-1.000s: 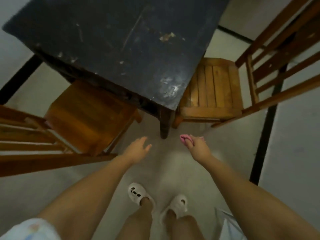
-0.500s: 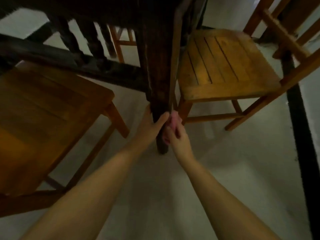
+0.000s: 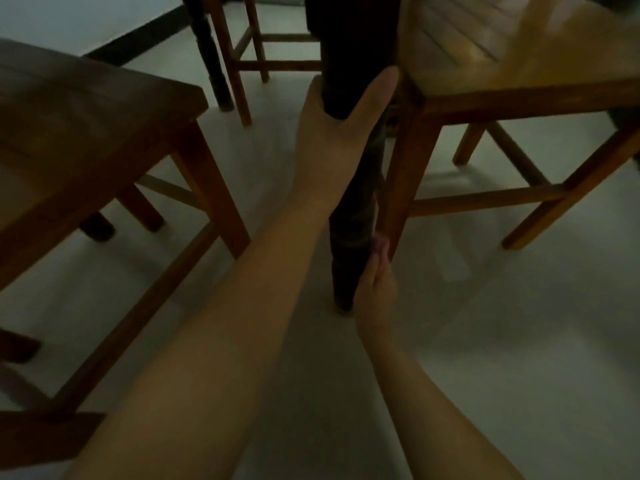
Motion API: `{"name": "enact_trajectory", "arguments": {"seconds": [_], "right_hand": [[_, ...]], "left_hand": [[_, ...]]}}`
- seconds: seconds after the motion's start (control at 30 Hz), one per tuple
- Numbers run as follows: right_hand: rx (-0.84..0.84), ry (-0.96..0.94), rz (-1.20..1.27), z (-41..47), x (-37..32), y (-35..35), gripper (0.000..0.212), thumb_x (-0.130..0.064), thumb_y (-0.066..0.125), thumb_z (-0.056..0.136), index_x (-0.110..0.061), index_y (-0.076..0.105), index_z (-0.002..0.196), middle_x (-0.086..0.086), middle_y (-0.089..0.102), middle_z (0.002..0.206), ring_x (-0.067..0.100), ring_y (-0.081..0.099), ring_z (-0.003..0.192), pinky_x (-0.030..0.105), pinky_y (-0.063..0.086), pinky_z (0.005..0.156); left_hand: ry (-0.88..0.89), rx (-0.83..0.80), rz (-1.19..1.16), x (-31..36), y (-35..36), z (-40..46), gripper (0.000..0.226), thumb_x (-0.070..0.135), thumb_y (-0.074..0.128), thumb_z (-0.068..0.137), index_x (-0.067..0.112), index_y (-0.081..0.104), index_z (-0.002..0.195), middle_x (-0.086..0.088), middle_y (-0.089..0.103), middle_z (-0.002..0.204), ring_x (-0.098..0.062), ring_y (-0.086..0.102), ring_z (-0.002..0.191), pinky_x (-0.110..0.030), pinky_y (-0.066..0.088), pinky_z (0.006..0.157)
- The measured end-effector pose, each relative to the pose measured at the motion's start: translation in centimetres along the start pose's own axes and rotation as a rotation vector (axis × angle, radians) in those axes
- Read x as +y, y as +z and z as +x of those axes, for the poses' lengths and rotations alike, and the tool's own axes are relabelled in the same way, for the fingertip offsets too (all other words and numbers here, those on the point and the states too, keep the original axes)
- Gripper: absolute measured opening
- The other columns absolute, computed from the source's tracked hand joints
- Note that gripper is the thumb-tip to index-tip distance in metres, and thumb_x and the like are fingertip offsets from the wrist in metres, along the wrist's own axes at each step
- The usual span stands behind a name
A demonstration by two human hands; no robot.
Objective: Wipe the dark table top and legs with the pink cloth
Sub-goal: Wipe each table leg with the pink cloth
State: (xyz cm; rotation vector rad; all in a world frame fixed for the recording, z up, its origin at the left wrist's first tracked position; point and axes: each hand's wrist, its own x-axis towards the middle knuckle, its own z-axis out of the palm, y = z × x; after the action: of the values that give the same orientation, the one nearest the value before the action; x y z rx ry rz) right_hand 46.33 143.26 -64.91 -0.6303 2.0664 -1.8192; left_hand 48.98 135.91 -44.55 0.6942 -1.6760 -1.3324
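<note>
1. Surroundings: the dark table leg (image 3: 353,209) is flanked by two wooden chairs, a darker brown one (image 3: 86,133) on the left and a lighter, slatted one (image 3: 502,84) on the right. The front leg of the right-hand chair (image 3: 398,188) is seen just beside the table leg, leaving only a narrow gap.
2. Further back, a second dark turned leg (image 3: 211,60) and the lower frame of a third wooden chair (image 3: 256,53) are seen above the pale floor (image 3: 485,341).
3. Left hand (image 3: 332,133): it is wrapped round the upper part of the table leg, thumb on the right face, fingers hidden behind.
4. Right hand (image 3: 375,292): it is pressed against the lower right side of the leg, with the pink cloth (image 3: 380,244) pinched at the fingertips; only a small blurred edge of cloth is shown, in the gap beside the chair leg.
5. Materials: the table leg is dark, rounded and mottled; the chairs are of square-section timber.
</note>
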Motion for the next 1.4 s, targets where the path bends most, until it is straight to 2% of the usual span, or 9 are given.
{"name": "enact_trajectory", "arguments": {"seconds": [0.17, 0.27, 0.47, 0.67, 0.77, 0.9, 1.03, 1.27, 1.4], "right_hand": [[-0.199, 0.361, -0.036, -0.3, 8.1, -0.7, 0.065, -0.071, 0.034, 0.084, -0.017, 0.051, 0.116, 0.026, 0.060, 0.107, 0.046, 0.057, 0.097, 0.060, 0.045, 0.090], [-0.052, 0.335, -0.016, 1.0, 2.8, 0.9, 0.045, -0.051, 0.029, 0.097, -0.035, 0.040, 0.138, 0.002, 0.043, 0.143, 0.027, 0.040, 0.132, 0.047, 0.033, 0.110], [0.128, -0.191, 0.352, 1.3, -7.3, 1.5, 0.035, -0.033, 0.031, 0.101, -0.030, 0.048, 0.131, -0.009, 0.052, 0.133, 0.006, 0.046, 0.126, 0.030, 0.040, 0.103], [0.075, 0.559, 0.073, 1.6, 7.4, 1.4, 0.035, -0.038, 0.034, 0.101, -0.025, 0.051, 0.128, 0.002, 0.050, 0.137, 0.021, 0.047, 0.125, 0.042, 0.036, 0.105], [-0.034, 0.774, -0.024, 1.3, 8.3, 0.3, 0.040, -0.047, 0.034, 0.098, -0.023, 0.051, 0.124, 0.007, 0.062, 0.089, 0.026, 0.060, 0.085, 0.035, 0.048, 0.073], [0.090, 0.308, 0.122, 0.2, 2.0, 1.0, 0.038, -0.062, 0.033, 0.090, -0.055, 0.047, 0.124, 0.001, 0.055, 0.102, 0.020, 0.054, 0.090, 0.033, 0.042, 0.079], [0.174, -0.047, 0.315, -1.2, -4.4, 2.2, 0.035, -0.030, 0.033, 0.101, -0.034, 0.046, 0.134, -0.002, 0.054, 0.130, 0.005, 0.052, 0.109, 0.020, 0.043, 0.090], [-0.011, 0.426, 0.070, -2.1, 2.4, -0.6, 0.033, -0.038, 0.040, 0.097, -0.011, 0.059, 0.099, 0.022, 0.064, 0.095, 0.028, 0.061, 0.081, 0.041, 0.049, 0.075], [0.127, 0.125, 0.287, -0.9, -5.2, -0.7, 0.023, -0.025, 0.040, 0.100, -0.031, 0.062, 0.096, 0.005, 0.060, 0.083, 0.009, 0.060, 0.077, 0.034, 0.046, 0.066]], "left_hand": [[0.005, 0.009, -0.003, -0.9, -0.2, 0.3, 0.048, 0.037, 0.062, 0.083, 0.018, 0.047, 0.124, 0.005, 0.060, 0.116, -0.002, 0.055, 0.108, -0.018, 0.045, 0.088], [0.015, 0.018, 0.035, -0.9, -0.2, 0.3, 0.049, 0.040, 0.060, 0.084, 0.011, 0.048, 0.122, 0.002, 0.060, 0.112, -0.006, 0.056, 0.103, -0.020, 0.043, 0.088], [0.028, 0.023, 0.028, -1.0, -0.2, 0.6, 0.047, 0.035, 0.061, 0.084, 0.012, 0.046, 0.123, 0.004, 0.058, 0.110, -0.003, 0.055, 0.101, -0.018, 0.044, 0.087], [0.027, 0.029, 0.067, -0.9, 0.0, 0.7, 0.046, 0.037, 0.059, 0.086, 0.007, 0.049, 0.120, -0.003, 0.060, 0.112, -0.008, 0.056, 0.101, -0.016, 0.041, 0.085], [-0.006, 0.012, 0.080, -0.8, -0.1, 0.5, 0.039, 0.035, 0.059, 0.087, 0.008, 0.051, 0.116, 0.001, 0.061, 0.103, 0.000, 0.056, 0.090, -0.006, 0.038, 0.071], [0.000, 0.002, 0.092, -0.8, -0.3, 0.6, 0.027, 0.032, 0.060, 0.087, 0.016, 0.047, 0.104, 0.014, 0.053, 0.085, 0.015, 0.049, 0.070, 0.003, 0.037, 0.062], [-0.014, -0.068, 0.104, -0.5, -0.6, 0.7, 0.040, 0.035, 0.059, 0.087, 0.013, 0.047, 0.118, 0.012, 0.054, 0.096, 0.013, 0.050, 0.081, -0.003, 0.038, 0.068], [-0.043, -0.130, 0.091, -0.3, -1.1, 1.0, 0.056, 0.042, 0.059, 0.085, 0.015, 0.040, 0.130, 0.007, 0.051, 0.117, -0.001, 0.047, 0.098, -0.011, 0.035, 0.076], [-0.048, -0.133, 0.085, -0.2, -1.1, 1.0, 0.058, 0.039, 0.058, 0.086, 0.014, 0.037, 0.133, 0.000, 0.049, 0.130, -0.001, 0.040, 0.100, -0.005, 0.029, 0.070]]}}
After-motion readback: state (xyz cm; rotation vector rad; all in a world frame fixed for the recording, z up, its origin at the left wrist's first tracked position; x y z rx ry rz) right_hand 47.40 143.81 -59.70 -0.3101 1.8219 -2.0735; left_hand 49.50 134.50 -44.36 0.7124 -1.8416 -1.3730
